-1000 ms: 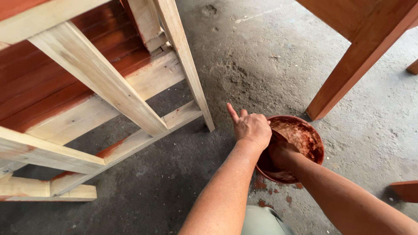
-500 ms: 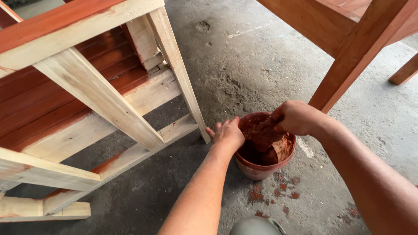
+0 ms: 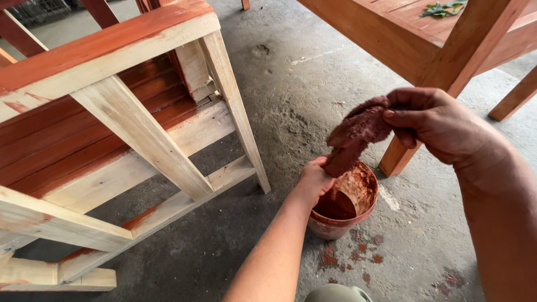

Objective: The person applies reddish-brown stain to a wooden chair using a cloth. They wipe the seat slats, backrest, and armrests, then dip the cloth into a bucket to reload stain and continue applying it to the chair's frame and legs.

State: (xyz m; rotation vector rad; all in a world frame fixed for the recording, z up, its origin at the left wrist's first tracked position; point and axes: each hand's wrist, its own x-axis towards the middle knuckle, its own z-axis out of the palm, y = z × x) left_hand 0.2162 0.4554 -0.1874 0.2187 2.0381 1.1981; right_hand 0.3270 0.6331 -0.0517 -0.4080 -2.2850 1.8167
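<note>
The wooden furniture frame (image 3: 120, 120) fills the left half of the picture, lying tipped on the concrete floor (image 3: 279, 72). Its inner boards and top rail at upper left carry red-brown stain, while the diagonal brace, the leg running down toward the centre and the lower rails at bottom left are bare pale wood with only a few smears; by that showing, the staining looks partly done, with a good share of the frame left to coat

Across the upper right runs a second wooden piece (image 3: 436, 39), already red-brown all over, one leg coming down just behind the raised hand

At lower centre sits the small round bucket (image 3: 344, 210) with dark stain pooled inside and its walls streaked; spatters dot the floor just below and right of it

The right hand (image 3: 442, 123), at centre right, is closed in a pinch on a soaked, stain-dark rag (image 3: 352, 140), thumb pressed against fingers, the cloth hanging down so its lower end sits over the bucket's mouth

The left hand (image 3: 313, 179), reaching up from the bottom edge, is curled on the bucket's near rim, gripping and steadying it, just beside the frame's leg
</note>
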